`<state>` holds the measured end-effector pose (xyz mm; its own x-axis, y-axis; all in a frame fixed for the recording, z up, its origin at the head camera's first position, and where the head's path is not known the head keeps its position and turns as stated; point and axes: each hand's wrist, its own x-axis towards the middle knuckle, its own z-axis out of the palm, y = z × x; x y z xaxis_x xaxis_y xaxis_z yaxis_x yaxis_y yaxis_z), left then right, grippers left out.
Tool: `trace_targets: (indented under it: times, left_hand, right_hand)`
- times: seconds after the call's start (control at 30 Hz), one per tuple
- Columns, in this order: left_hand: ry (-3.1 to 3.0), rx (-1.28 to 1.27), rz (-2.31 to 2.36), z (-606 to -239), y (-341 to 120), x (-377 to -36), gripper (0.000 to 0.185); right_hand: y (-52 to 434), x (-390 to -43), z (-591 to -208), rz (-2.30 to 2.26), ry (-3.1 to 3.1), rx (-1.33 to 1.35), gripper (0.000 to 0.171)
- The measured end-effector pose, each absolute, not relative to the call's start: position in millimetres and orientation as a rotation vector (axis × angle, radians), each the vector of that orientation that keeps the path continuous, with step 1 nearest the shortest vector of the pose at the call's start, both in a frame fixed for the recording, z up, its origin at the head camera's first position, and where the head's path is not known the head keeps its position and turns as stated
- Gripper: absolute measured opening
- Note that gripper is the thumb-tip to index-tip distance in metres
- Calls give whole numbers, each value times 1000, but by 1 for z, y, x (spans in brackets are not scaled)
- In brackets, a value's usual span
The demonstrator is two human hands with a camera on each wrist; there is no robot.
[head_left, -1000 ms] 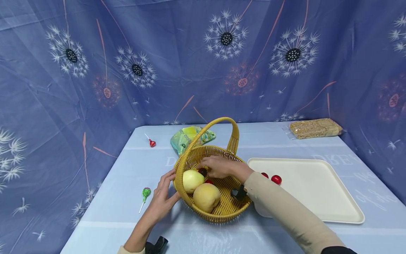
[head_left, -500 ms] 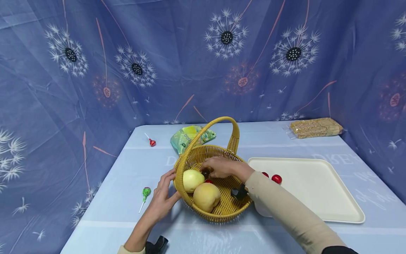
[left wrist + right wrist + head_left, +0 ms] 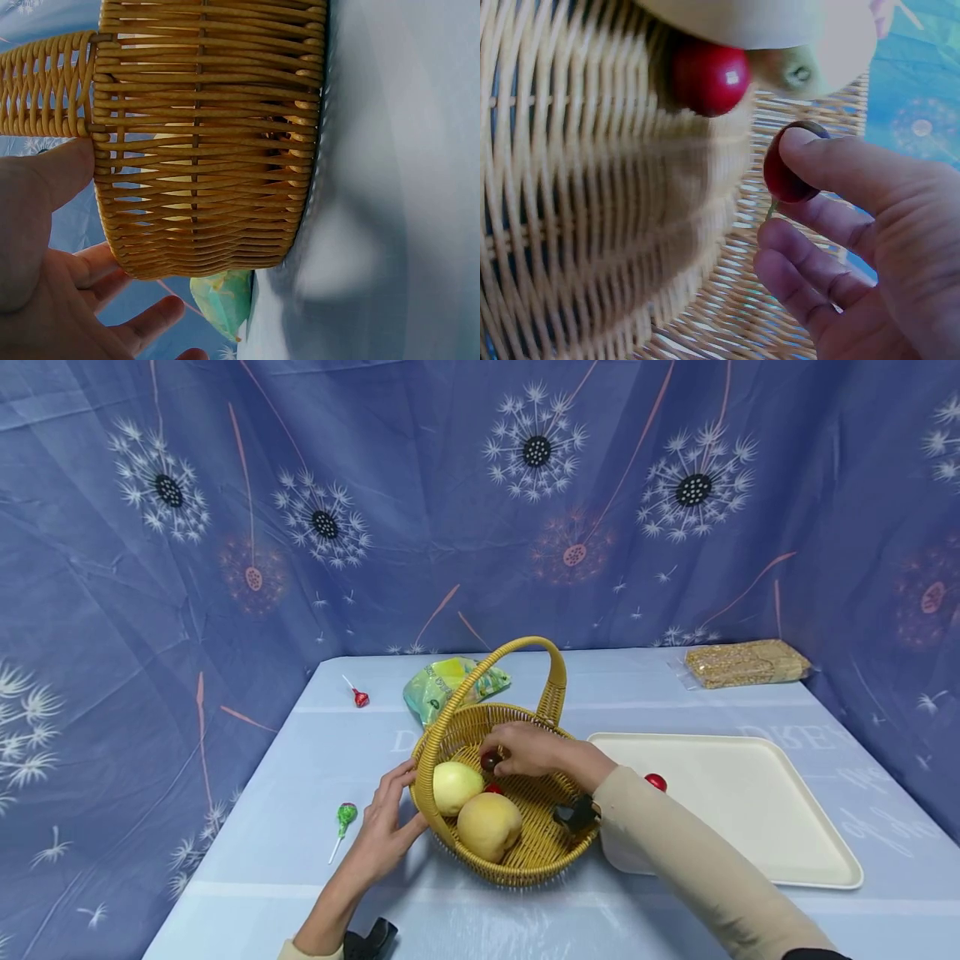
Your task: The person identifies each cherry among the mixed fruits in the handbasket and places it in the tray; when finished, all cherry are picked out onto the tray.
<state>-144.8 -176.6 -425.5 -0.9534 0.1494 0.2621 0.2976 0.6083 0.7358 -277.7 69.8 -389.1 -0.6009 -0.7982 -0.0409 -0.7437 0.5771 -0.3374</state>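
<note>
A yellow wicker basket [image 3: 551, 860] with a tall arched handle stands mid-table. My left hand [image 3: 385, 827] rests against its left side; in the left wrist view the thumb touches the rim beside the handle, with the fingers spread. Over the inside of the basket, my right hand [image 3: 525, 750] pinches a dark red cherry [image 3: 784, 176] between thumb and fingers, its green stem pointing down. Another red cherry [image 3: 711, 79] lies in the basket, next to a pale yellow-green fruit [image 3: 456, 787] and a larger yellow peach-like fruit [image 3: 489, 827].
To the right, partly under my right sleeve, is a cream tray [image 3: 750, 810] with a red cherry [image 3: 656, 782] at its left. A green bag [image 3: 435, 687] lies behind the basket. Two lollipops, red [image 3: 361, 698] and green [image 3: 347, 814], lie left; a packaged grain-like block [image 3: 746, 662] sits back right.
My right hand has taken up the dark cherry from beside the pale fruit and shifted slightly right with it. My left hand and the basket stay in place.
</note>
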Motion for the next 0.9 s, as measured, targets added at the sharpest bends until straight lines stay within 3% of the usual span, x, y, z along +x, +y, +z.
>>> trace_targets:
  times: [0.67,0.9]
  left_hand:
    - [-2649,-394,-1245,-426,-177,-146,56]
    - [-2654,-385,-1242,-425,-178,-146,56]
  right_hand:
    - [126,-229,-331,-712,2867,-1533,36]
    - [167,-210,-332,-719,3013,-1395,37]
